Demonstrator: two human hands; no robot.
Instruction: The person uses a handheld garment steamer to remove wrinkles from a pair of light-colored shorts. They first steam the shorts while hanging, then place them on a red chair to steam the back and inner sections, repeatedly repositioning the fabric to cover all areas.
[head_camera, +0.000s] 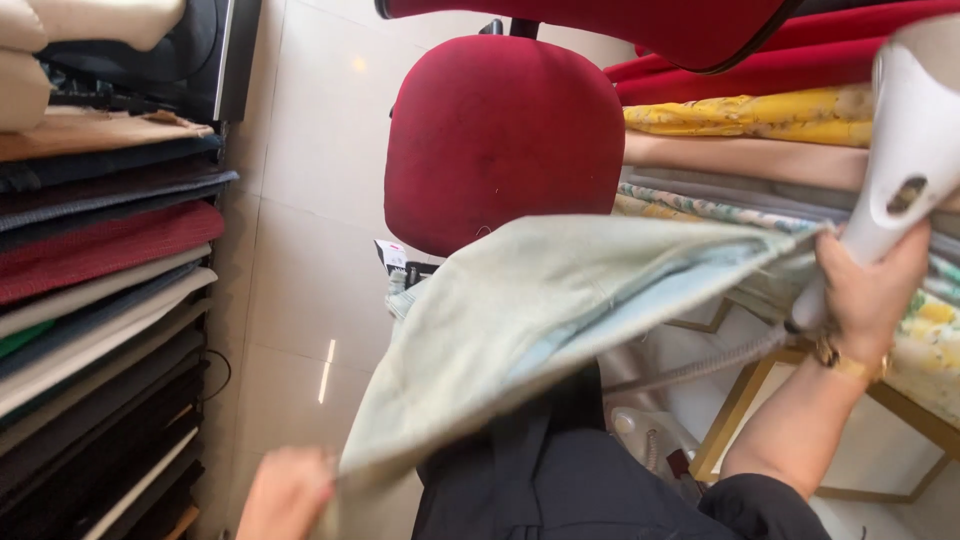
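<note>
Stretching pale cloth (520, 310) between hands: left (285, 495) low; right (870, 290) raised.

Even, soft daylight fills the scene; the source lies outside the view. A small glare streak marks the floor tile (326, 368). Shadows are faint, deepest among the dark fabric stack (100, 400). The left hand (288, 492) is motion-blurred, and the white handle (915, 140) appears soft and overexposed. Straight lines bow slightly at the edges.

fabric/tailor shop: folded cloth stacks (100, 300) on left shelves, more bolts (760, 115) at right, red chair (500, 140), garment steamer (915, 150).
</note>
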